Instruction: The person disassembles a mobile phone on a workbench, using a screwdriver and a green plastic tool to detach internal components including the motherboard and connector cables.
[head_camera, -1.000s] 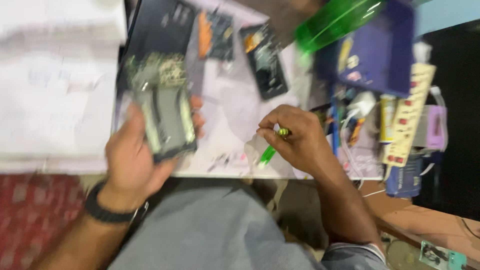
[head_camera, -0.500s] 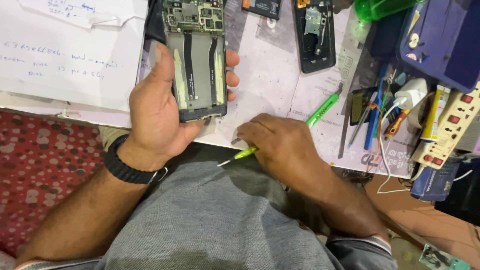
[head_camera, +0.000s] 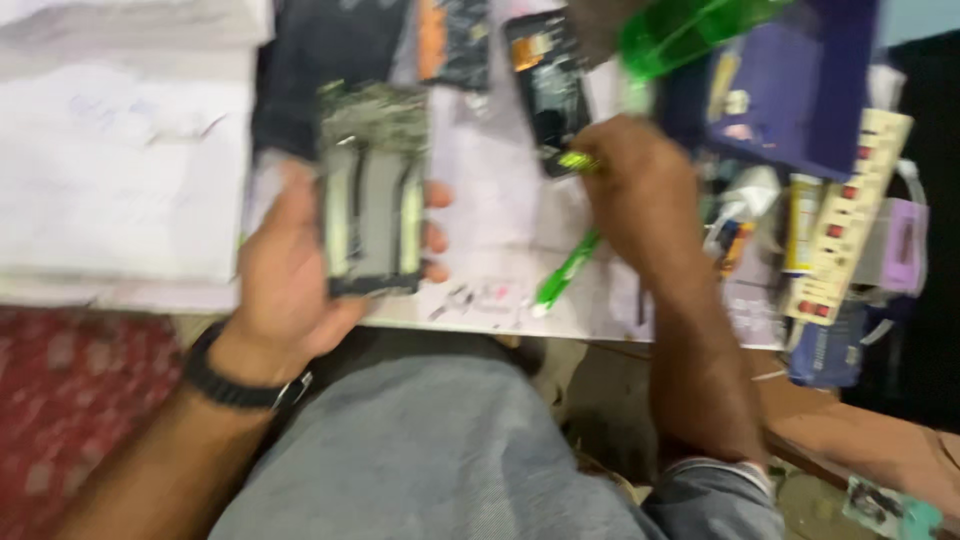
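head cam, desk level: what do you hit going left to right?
Stack of white papers → opened phone held in the left hand → green screwdriver lying on the desk → right hand → cream power strip → purple object at the far right.

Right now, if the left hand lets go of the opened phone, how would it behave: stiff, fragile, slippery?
The opened phone looks like a flat, rigid slab, so probably stiff. Its exposed circuit board at the top suggests it is fragile. The left hand grips it only by the edges, so it might slip.
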